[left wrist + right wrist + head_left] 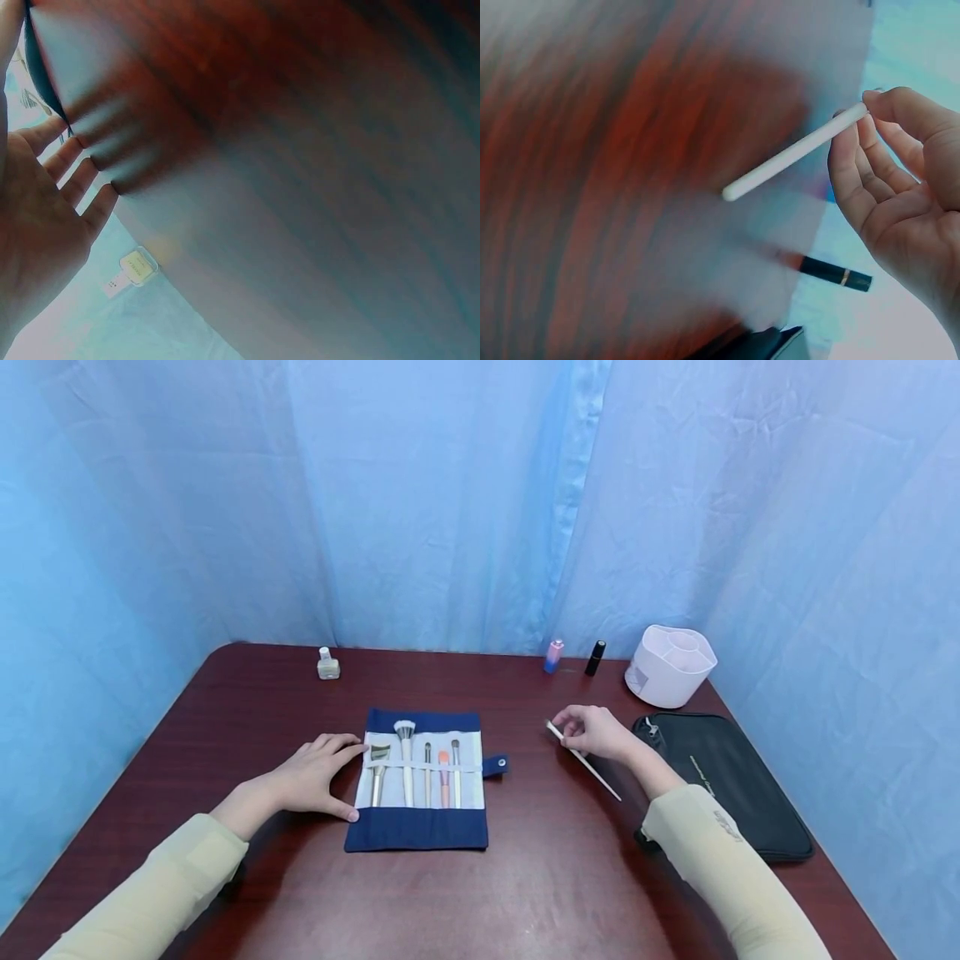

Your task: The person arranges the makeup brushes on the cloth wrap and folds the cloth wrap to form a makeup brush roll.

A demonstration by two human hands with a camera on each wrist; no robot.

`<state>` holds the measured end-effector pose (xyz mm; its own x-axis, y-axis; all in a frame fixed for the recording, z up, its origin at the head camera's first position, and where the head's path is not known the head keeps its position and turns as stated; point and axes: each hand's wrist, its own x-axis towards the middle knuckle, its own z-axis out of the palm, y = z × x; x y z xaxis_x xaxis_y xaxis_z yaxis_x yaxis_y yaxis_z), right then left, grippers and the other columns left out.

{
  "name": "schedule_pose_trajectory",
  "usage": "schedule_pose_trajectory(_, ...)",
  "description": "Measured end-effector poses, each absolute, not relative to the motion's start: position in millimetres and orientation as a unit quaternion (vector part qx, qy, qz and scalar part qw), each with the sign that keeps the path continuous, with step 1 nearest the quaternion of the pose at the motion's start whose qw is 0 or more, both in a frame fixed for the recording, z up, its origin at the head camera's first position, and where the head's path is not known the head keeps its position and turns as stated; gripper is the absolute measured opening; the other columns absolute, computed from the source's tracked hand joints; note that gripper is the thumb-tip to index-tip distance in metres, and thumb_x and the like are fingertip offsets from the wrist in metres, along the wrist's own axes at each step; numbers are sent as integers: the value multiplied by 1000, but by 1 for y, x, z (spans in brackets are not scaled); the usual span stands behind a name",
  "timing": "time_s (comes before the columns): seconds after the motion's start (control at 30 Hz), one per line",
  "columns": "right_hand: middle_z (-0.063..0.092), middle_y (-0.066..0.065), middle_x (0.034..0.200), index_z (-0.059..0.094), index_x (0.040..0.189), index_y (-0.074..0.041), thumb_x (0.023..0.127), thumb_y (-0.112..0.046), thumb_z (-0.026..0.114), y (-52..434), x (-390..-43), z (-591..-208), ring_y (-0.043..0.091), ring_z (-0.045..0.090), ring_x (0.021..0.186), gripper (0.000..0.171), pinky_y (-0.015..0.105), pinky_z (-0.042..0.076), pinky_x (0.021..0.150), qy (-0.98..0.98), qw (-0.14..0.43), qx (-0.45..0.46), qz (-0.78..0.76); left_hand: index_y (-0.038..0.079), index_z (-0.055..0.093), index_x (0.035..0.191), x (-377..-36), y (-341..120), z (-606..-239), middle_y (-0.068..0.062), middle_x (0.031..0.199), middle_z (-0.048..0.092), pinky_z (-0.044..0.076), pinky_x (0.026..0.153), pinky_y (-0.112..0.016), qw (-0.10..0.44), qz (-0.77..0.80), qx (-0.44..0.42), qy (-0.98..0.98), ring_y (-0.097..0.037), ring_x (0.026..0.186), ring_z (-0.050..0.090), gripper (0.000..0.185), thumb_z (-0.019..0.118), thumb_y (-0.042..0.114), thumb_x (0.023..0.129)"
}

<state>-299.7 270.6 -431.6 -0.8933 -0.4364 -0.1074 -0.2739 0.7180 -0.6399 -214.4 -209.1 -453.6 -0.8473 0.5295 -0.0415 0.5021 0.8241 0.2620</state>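
Observation:
A navy and white brush roll (420, 781) lies unrolled on the dark red table (540, 877), with several makeup brushes (407, 760) tucked under its band. My left hand (318, 774) rests flat on the table with straight fingers touching the roll's left edge; the left wrist view shows its fingers (71, 161) spread on the wood. To the right of the roll, my right hand (596, 732) pinches a thin white brush handle (585, 762) near its far end, held just over the table. In the right wrist view the white handle (795, 152) sticks out from the fingertips (877, 101).
A black zip case (723, 781) lies at the right edge under my right forearm. A white organiser pot (670, 665) stands behind it. A pink tube (553, 655), a black tube (595, 657) and a small bottle (327, 664) stand along the back. Blue curtain surrounds the table.

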Motion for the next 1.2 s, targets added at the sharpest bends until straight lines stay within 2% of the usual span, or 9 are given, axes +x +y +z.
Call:
schedule_pose_trajectory(0.23,62,4,86,63,115,-9,86,-10,66,259,-291,-414,17,59,69,29,28,53,58,914,86,-204,-341,9,37,145,-216,-206,-451,-15,145,36,30,103,-59,61,123,272,952,-34,128,33,108,70,71,64)
schedule_pose_trajectory(0.57,60,2,89,62,111,-12,87,-13,66,233,-280,-387,18,58,82,25,30,51,69,908,21,-221,-355,9,38,144,-221,-201,-445,-15,143,37,31,102,-58,65,123,275,951,-34,127,33,108,71,72,62)
schedule_pose_trajectory(0.87,64,3,93,58,114,-14,88,-15,67,201,-273,-375,16,62,84,27,30,54,70,877,-23,-223,-425,7,45,140,-228,-202,-439,-16,138,44,36,100,-57,63,137,271,951,-33,122,41,93,73,61,70)
schedule_pose_trajectory(0.97,65,9,94,56,117,-9,89,-10,65,188,-269,-371,20,64,82,30,33,56,67,856,-39,-229,-462,5,44,140,-232,-202,-439,-17,140,43,32,102,-59,47,130,273,952,-36,126,38,92,73,60,71)
schedule_pose_trajectory(1.07,65,16,95,54,118,-1,89,-5,63,174,-263,-363,27,64,82,30,38,57,65,837,-57,-236,-490,4,41,142,-236,-203,-438,-17,146,38,26,105,-61,42,132,274,952,-39,134,29,96,74,59,70)
schedule_pose_trajectory(1.2,65,21,96,52,118,4,90,-3,61,159,-259,-355,32,65,82,30,33,56,63,827,-73,-239,-503,4,35,145,-242,-203,-439,-17,151,31,21,105,-65,53,146,271,950,-40,139,19,102,75,59,69)
